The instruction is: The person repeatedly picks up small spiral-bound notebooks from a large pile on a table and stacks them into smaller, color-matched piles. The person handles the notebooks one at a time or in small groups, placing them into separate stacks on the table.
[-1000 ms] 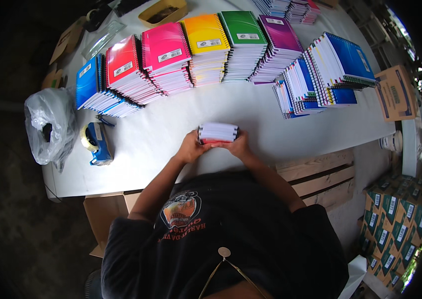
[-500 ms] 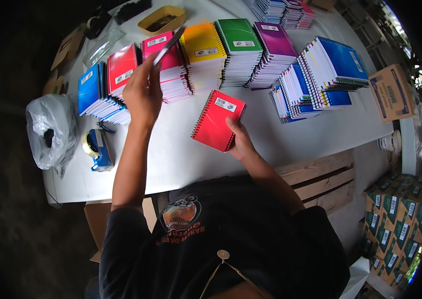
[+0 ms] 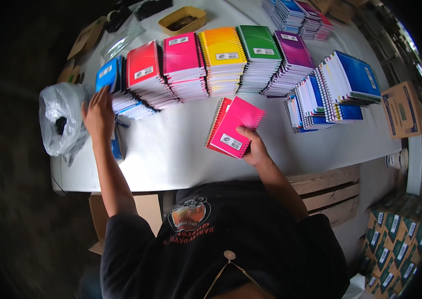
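Hand forward at leftmost notebooks

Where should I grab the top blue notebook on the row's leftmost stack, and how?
Probably its near edge, thumb above, fingers beneath, coming from your side. The blue notebook tops its stack with that edge facing you, where your left hand is; the red notebooks crowd its right side.

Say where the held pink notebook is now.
In the head view, the pink notebook is just right of centre, in the right hand, on top of a red notebook.
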The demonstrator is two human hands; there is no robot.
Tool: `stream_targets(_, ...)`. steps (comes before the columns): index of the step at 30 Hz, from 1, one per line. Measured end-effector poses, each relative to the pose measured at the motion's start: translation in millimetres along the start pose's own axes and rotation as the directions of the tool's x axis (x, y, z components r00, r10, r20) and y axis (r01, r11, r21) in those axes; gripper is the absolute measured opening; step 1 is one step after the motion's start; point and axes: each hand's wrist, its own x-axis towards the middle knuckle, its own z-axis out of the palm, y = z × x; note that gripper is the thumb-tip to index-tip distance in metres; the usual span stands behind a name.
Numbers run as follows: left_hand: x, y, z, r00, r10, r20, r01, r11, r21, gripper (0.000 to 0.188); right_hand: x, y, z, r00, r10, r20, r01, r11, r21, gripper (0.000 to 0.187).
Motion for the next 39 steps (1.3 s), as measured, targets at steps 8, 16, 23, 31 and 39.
stream_targets(8,-87,158,-41,0.811,0.556,-0.185,-0.403,0.3,-0.865,0.026,0,4,9,0.988,0.128,0.087,-0.142,0.974,0.177,0.059)
stream_targets(16,30,215,10,0.857,0.45,-0.25,-0.507,0.656,-0.559,0.061,-8,1,0,0.99,0.142,0.025,-0.143,0.988,0.063,0.058)
stream_targets(23,-15,228,-35,0.759,0.503,-0.414,-0.649,0.528,-0.548,0.025,-16,-14,-19,1.0,0.009,0.005,-0.01,0.99,0.141,0.065)
stream_targets(31,40,241,5,0.866,0.459,-0.199,-0.496,0.732,-0.468,0.041,-15,-29,-25,1.0,0.017,-0.015,-0.016,0.997,0.071,0.075)
stream_targets(39,-48,257,-42,0.62,0.781,-0.078,-0.652,0.457,-0.605,0.05,-18,-43,-52,0.991,0.044,0.128,-0.068,0.979,0.19,0.06)
